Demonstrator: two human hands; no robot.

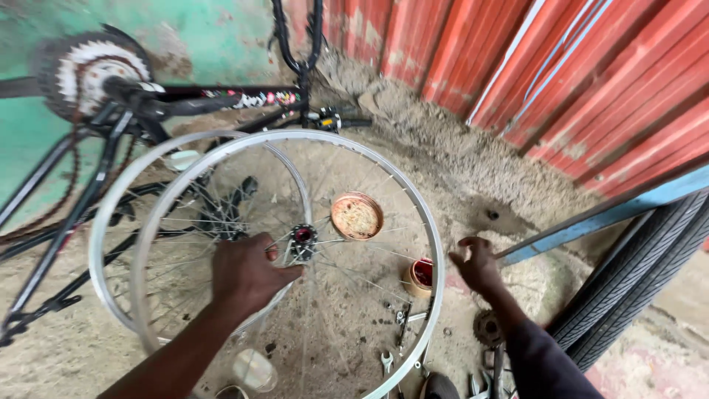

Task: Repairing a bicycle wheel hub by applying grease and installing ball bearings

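Spanners (pixel 387 362) and a sprocket (pixel 487 327) lie on the sandy ground at the bottom edge. Just above, the left hand (pixel 249 272) is closed on the spokes beside the hub (pixel 303 241) of the front wheel (pixel 436 244), which stands tilted. The right hand (pixel 478 264) hovers loosely curled, empty, beside the rim. The wheel looks light and stiff, its spokes thin; rim or hub seems the safest hold.

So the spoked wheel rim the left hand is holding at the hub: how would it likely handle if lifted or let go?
The wheel rim looks like bare metal with thin spokes and no tyre, so it is probably light for its size and fairly stiff. It stands on edge, steadied by the left hand at the hub, so released it would likely roll or topple on the sandy ground.
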